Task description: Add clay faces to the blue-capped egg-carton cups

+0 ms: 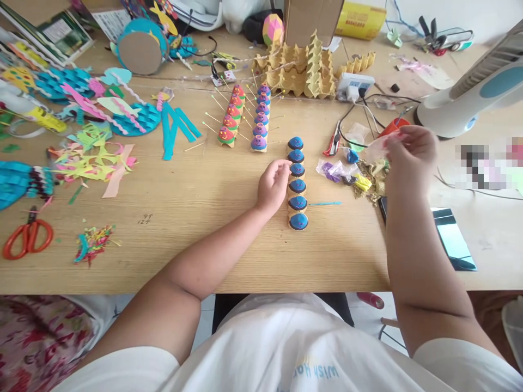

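A strip of egg-carton cups (298, 187), topped with blue and dark clay and small face marks, stands lengthwise before me. My left hand (273, 185) is at its left side, fingers curled together and fingertips against or right beside the upper cups; whether they pinch anything is hidden. Raised over the right of the table, my right hand (412, 155) is closed on a small clear plastic bag (382, 147) with a pinkish tint. A thin blue stick (324, 203) lies to the right of the strip, by a lower cup.
Behind stand a red-green strip (231, 115) and a purple-blue strip (261, 118), both with pins sticking out. Clay packets (333, 170), a box cutter (333, 142) and a phone (452, 239) lie right. Scissors (28, 238) and paper scraps (92, 160) lie left.
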`<state>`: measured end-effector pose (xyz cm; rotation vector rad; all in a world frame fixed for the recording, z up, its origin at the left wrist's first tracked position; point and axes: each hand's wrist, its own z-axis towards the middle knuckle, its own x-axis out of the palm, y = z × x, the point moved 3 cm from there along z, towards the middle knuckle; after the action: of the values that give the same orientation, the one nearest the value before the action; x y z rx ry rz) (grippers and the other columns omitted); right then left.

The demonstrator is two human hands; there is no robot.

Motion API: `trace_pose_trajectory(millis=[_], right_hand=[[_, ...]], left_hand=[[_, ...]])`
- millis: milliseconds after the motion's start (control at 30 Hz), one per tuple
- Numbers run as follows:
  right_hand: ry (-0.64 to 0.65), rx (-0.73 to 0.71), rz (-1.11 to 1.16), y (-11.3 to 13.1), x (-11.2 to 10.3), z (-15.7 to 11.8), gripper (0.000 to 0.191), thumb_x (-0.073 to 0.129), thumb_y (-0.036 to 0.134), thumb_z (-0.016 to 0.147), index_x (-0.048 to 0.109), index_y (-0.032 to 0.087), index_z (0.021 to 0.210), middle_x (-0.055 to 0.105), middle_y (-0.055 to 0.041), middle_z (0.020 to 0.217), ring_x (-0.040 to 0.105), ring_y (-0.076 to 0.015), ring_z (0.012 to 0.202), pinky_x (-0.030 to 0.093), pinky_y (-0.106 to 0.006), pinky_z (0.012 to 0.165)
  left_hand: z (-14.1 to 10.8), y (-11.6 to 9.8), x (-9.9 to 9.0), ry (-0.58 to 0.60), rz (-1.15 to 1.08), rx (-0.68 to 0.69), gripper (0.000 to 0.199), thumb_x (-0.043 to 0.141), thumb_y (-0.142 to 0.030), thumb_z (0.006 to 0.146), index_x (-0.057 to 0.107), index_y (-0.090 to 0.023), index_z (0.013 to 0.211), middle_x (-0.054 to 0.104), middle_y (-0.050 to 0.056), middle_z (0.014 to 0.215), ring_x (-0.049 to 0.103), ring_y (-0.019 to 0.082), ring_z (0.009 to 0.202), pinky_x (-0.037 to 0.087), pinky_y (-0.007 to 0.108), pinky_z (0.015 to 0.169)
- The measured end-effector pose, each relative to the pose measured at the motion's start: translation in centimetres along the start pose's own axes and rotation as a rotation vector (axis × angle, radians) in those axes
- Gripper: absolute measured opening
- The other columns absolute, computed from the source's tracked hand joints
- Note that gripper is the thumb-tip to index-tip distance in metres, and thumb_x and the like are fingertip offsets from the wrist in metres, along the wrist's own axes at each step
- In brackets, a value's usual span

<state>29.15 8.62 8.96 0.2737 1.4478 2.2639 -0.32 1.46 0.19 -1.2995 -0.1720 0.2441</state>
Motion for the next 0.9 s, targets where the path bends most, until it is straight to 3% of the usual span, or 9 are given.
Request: trace_pose_trajectory(millis=[67,200,333,433,633,767,900], right_hand=[[0.136,0.065,0.225,-0.7,2.5,-2.2,0.035,0.077,0.010,0.081,0.063,0.026,0.110,0.068,0.0008,0.089,0.069,-0.0151,0.078,0.059,-0.033,0.077],[0.396,0.228,0.240,-2.1,5.8,-6.5,0.037,0.076,0.040,0.090,0.063,0.034,0.125,0.073,-0.0020,0.104,0.073,-0.0188,0.087,0.062,-0.036,0.074],[0.454,0.458,0.356,-3.8,6.4,-7.8,0.045,0.081,0.046,0.084,0.062,0.039,0.124,0.074,0.0032,0.101,0.073,-0.0173,0.085,0.064,-0.036,0.075],[0.531,0.471,0.370,-4.8,6.6,-6.8,0.043,0.080,0.049,0.083,0.060,0.039,0.119,0.075,0.0052,0.098,0.075,-0.0179,0.087,0.066,-0.041,0.081],[0.420,0.394,0.362,-6.0,6.4,-4.9,0.038,0.080,0.044,0.081,0.061,0.037,0.113,0.073,0.0037,0.101,0.075,-0.0176,0.093,0.065,-0.039,0.083],[0.426,0.333,0.363,-6.1,7.1,-6.3,0.040,0.082,0.050,0.081,0.067,0.035,0.115,0.072,0.0009,0.099,0.074,-0.0181,0.092,0.065,-0.037,0.082],[0.346,0.305,0.391,-6.4,8.4,-7.7,0.046,0.085,0.060,0.078,0.070,0.033,0.113,0.073,-0.0010,0.100,0.073,-0.0193,0.095,0.064,-0.037,0.083]], left_hand=[[0.0,0.0,0.0,0.006,-0.008,0.012,0.036,0.059,-0.059,0.102,0.069,-0.025,0.107,0.079,0.005,0.101,0.075,0.019,0.097,0.059,0.033,0.091],[0.0,0.0,0.0,0.010,-0.016,0.020,0.033,0.061,-0.056,0.101,0.069,-0.025,0.108,0.079,0.005,0.102,0.075,0.019,0.096,0.059,0.033,0.091],[0.0,0.0,-0.1,0.016,0.004,0.005,0.029,0.060,-0.052,0.102,0.069,-0.025,0.109,0.080,0.006,0.105,0.075,0.019,0.100,0.059,0.033,0.094],[0.0,-0.1,0.0,0.024,0.006,0.003,0.025,0.061,-0.048,0.103,0.069,-0.025,0.110,0.080,0.005,0.105,0.076,0.019,0.102,0.059,0.033,0.095],[-0.1,-0.2,-0.1,0.010,0.013,-0.012,0.024,0.063,-0.048,0.103,0.069,-0.025,0.108,0.079,0.005,0.103,0.075,0.018,0.099,0.059,0.031,0.093],[-0.1,-0.2,-0.1,-0.007,-0.009,0.026,0.033,0.065,-0.057,0.101,0.068,-0.024,0.105,0.077,0.004,0.100,0.073,0.017,0.096,0.058,0.030,0.090],[-0.2,-0.4,-0.2,-0.037,0.062,0.043,0.043,0.064,-0.066,0.099,0.066,-0.024,0.095,0.075,0.004,0.095,0.071,0.017,0.092,0.056,0.030,0.084]])
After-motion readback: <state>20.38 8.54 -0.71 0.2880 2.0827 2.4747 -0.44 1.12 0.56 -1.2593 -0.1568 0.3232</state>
